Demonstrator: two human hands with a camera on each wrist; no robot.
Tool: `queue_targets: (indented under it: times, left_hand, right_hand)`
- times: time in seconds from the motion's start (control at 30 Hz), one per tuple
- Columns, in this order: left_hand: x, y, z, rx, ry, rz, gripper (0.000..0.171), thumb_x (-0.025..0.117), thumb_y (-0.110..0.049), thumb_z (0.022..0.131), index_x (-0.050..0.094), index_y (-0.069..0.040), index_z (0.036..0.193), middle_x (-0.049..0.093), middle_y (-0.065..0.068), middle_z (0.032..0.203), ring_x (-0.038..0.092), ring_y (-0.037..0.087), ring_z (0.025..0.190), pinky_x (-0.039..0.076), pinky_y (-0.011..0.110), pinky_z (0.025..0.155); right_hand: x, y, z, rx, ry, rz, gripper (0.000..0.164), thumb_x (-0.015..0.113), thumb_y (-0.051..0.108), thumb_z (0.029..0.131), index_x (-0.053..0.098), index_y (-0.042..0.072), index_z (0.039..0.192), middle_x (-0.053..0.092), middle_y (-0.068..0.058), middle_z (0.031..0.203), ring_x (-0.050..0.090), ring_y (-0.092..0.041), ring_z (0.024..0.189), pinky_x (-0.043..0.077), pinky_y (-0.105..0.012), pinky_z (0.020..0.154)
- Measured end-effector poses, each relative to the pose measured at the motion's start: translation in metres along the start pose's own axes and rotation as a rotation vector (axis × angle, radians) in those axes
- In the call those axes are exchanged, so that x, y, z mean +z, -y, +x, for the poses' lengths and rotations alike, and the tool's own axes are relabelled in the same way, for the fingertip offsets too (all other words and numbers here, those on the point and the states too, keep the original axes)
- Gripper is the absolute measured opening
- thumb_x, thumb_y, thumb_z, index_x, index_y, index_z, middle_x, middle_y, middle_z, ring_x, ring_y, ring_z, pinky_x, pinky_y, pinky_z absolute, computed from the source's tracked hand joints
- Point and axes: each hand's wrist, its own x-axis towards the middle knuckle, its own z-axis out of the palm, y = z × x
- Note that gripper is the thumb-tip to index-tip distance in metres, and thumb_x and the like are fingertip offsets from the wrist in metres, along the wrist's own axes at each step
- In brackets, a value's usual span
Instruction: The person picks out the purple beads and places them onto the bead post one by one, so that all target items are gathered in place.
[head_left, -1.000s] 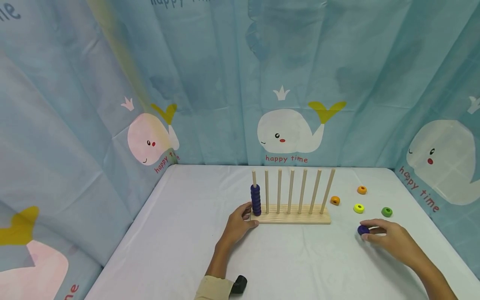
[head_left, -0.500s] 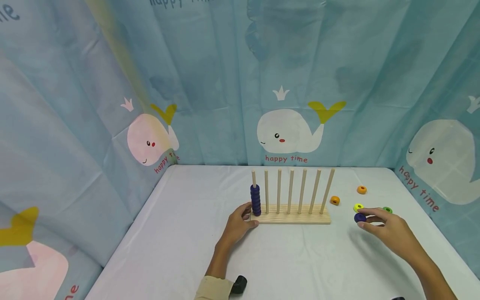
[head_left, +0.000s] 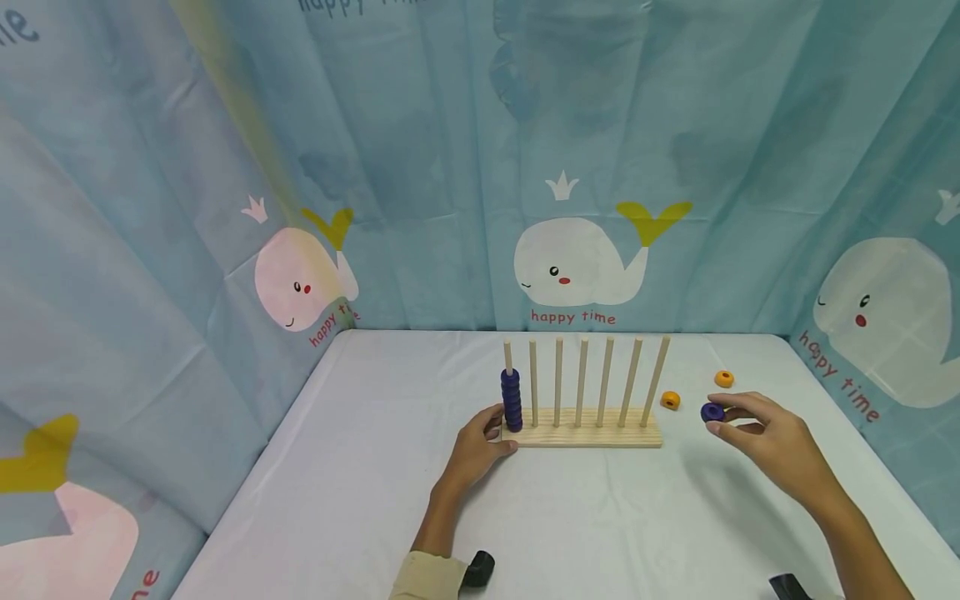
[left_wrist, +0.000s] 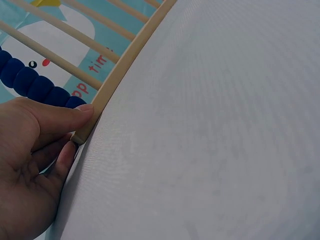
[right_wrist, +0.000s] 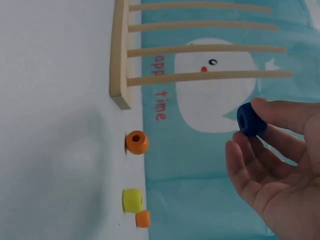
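Observation:
A wooden peg rack [head_left: 585,435] with several upright pegs stands on the white table. Dark blue beads [head_left: 512,400] are stacked on its leftmost peg, whose top stays bare. My left hand [head_left: 474,448] grips the left end of the rack's base; in the left wrist view the thumb [left_wrist: 65,119] lies on the base beside the lowest bead. Right of the rack, my right hand [head_left: 780,446] pinches one dark blue bead [head_left: 712,412] between thumb and fingertips, raised off the table. The right wrist view shows the hole in this bead [right_wrist: 250,120].
Two orange beads [head_left: 671,401] lie right of the rack. A yellow bead [right_wrist: 132,200] rests near them, mostly hidden behind the right hand in the head view. Printed whale cloth [head_left: 442,208] hangs behind the table.
My right hand has lifted the blue bead and moved it away from me and slightly left, now covering the green bead and most of the yellow one. My left hand has stayed put.

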Motion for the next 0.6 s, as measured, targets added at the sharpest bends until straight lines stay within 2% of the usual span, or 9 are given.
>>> queue_targets:
  times: [0.4, 0.6]
  left_hand:
    - [-0.001, 0.000, 0.000, 0.000, 0.000, -0.006, 0.070, 0.083, -0.010, 0.091, 0.052, -0.004, 0.154, 0.061, 0.020, 0.147, 0.059, 0.036, 0.137, 0.051, 0.046, 0.117]
    - [0.000, 0.000, 0.001, -0.017, 0.006, -0.004, 0.071, 0.082, -0.010, 0.091, 0.052, -0.005, 0.155, 0.061, 0.018, 0.148, 0.060, 0.035, 0.137, 0.052, 0.044, 0.116]
  right_hand:
    - [0.004, 0.014, 0.008, -0.056, -0.054, 0.052, 0.040, 0.079, 0.017, 0.098, 0.070, 0.005, 0.135, 0.066, -0.011, 0.128, 0.053, 0.018, 0.102, 0.049, 0.003, 0.082]
    - [0.004, 0.019, 0.009, -0.063, -0.043, 0.064, 0.042, 0.079, 0.018, 0.098, 0.069, 0.008, 0.137, 0.065, -0.003, 0.122, 0.060, 0.012, 0.096, 0.055, -0.005, 0.077]
